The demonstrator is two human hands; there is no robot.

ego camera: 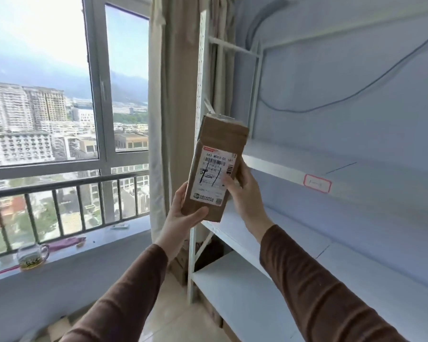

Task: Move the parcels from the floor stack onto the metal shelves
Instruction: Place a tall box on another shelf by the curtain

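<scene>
Brown cardboard parcel (216,166), shipping label facing the camera, held upright in the air just before the white metal shelves (277,166). Left hand (183,213) gripping its bottom corner; right hand (242,191) clasping its right edge, thumb on the label.

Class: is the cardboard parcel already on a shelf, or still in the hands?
Still in hand: the left hand and right hand hold the parcel upright before the shelves.
</scene>
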